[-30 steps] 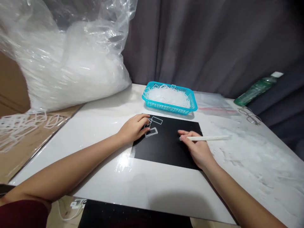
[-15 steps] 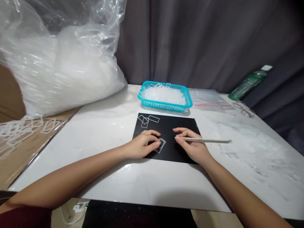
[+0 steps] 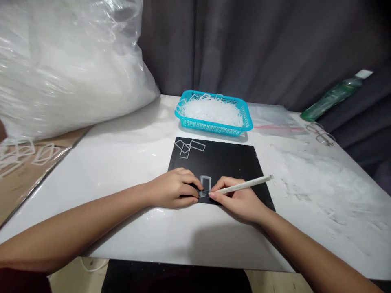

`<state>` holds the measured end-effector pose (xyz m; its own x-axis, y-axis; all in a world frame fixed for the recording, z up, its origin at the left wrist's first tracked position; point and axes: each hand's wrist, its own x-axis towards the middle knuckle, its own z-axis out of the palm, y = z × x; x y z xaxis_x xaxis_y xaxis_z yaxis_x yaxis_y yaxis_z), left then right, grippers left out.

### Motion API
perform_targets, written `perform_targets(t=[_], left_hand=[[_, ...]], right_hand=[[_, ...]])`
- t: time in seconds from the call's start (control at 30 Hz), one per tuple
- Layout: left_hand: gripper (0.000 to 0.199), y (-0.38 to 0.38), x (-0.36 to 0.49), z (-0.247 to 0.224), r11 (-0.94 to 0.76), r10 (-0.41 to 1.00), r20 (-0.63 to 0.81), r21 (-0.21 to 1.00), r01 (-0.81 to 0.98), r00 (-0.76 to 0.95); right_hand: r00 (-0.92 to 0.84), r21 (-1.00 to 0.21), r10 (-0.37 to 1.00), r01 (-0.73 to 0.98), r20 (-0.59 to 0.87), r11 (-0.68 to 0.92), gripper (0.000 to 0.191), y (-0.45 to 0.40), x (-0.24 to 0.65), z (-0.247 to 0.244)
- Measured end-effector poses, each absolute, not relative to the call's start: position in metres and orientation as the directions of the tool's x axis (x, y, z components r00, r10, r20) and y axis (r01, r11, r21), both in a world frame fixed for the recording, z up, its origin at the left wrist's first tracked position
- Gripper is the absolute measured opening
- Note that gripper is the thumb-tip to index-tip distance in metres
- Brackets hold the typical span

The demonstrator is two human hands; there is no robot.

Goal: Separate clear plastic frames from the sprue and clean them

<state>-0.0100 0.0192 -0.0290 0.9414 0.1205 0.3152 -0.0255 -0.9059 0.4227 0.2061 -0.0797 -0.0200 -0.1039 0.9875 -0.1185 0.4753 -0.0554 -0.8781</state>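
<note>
On a black mat (image 3: 235,165) lies a small translucent rectangular piece (image 3: 205,183) with a whitish border, its long side pointing away from me. The curled fingertips of my left hand (image 3: 175,189) hold it at its left edge. My right hand (image 3: 240,201) grips a slim white pen-like tool (image 3: 249,184) between thumb and fingers. The tool's lower end meets the piece's right edge near its bottom corner; its exact tip is too small to make out. Several thin white rectangular frames (image 3: 198,145) lie at the mat's far left corner.
A blue basket (image 3: 214,127) full of white bits stands behind the mat. Clear plastic bags (image 3: 269,116), a green bottle (image 3: 332,97) and glasses (image 3: 320,133) lie at back right. A big clear bag (image 3: 76,73) and cardboard (image 3: 39,173) with loose frames occupy the left.
The translucent piece has been turned upright and set down nearer the mat's front edge. My right hand has come left, bringing the tool's lower end to the piece.
</note>
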Motion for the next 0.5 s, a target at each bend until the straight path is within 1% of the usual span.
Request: perform_targets(t=[0.17, 0.33, 0.5], left_hand=[[0.022, 0.0233, -0.0113, -0.0286, -0.932, 0.048, 0.292, 0.357, -0.062, 0.955], [0.021, 0.0233, -0.0114, -0.0299, -0.929, 0.036, 0.305, 0.361, -0.081, 0.952], [0.023, 0.0226, -0.0119, -0.0308, -0.923, 0.028, 0.309, 0.373, -0.094, 0.951]], right_hand=[[-0.143, -0.864, 0.980, 0.502, -0.138, -0.049, 0.014, -0.0779, 0.2107, -0.0226], [-0.131, -0.865, 0.981, 0.499, -0.143, -0.059, 0.012, -0.0769, 0.2109, -0.0243], [-0.136, -0.844, 0.981, 0.535, -0.137, -0.044, 0.009, -0.0768, 0.2100, -0.0252]])
